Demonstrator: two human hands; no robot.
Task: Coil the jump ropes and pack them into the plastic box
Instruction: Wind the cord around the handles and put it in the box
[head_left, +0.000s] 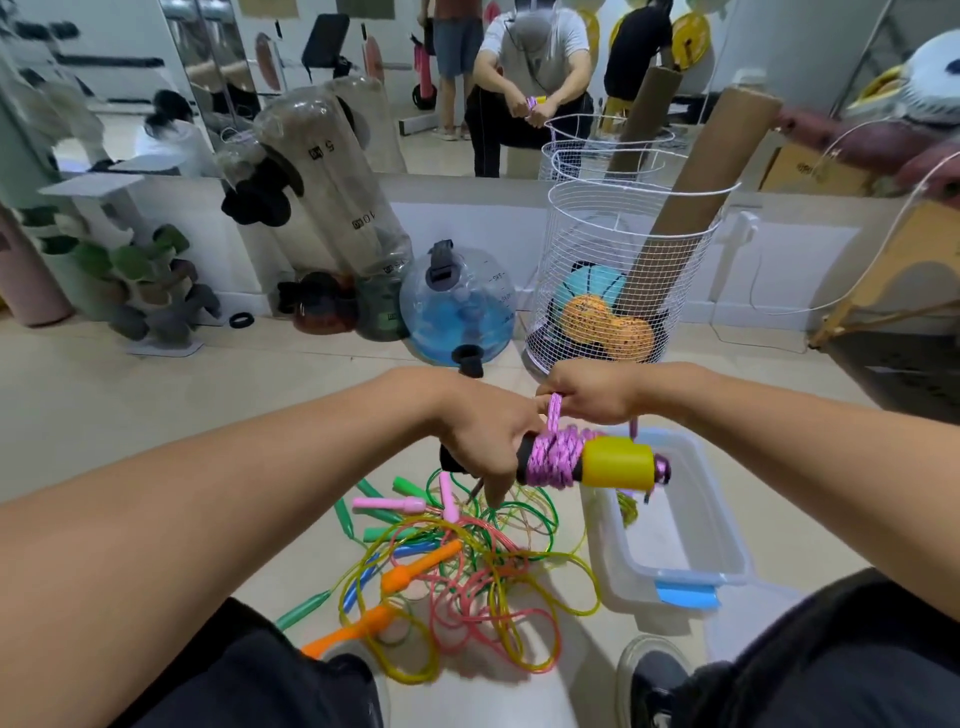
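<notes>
A person's left hand grips the black foam end of a jump-rope handle bundle wound with braided purple-and-pink cord, a yellow cylindrical sleeve capping the bundle on the far side of that grip. The right hand, just above the bundle, pinches a short loop of the same cord between its fingers. Directly beneath the held bundle's yellow end sits the translucent rectangular plastic box with a blue latch, on pale glossy floor tiles; a yellowish cord lies inside it. Below the left-hand grip sprawls a tangle of thin plastic jump ropes in green, pink, yellow, orange and blue, their moulded handles scattered among the loops. Beyond the hands stand a white wire basket holding an orange ball and cardboard tubes, a clear round water-filled weight with a printed scale, and tall clear cylinders printed "5" and "10", the letters mirrored or tilted. A wall mirror reflects the seated person.
</notes>
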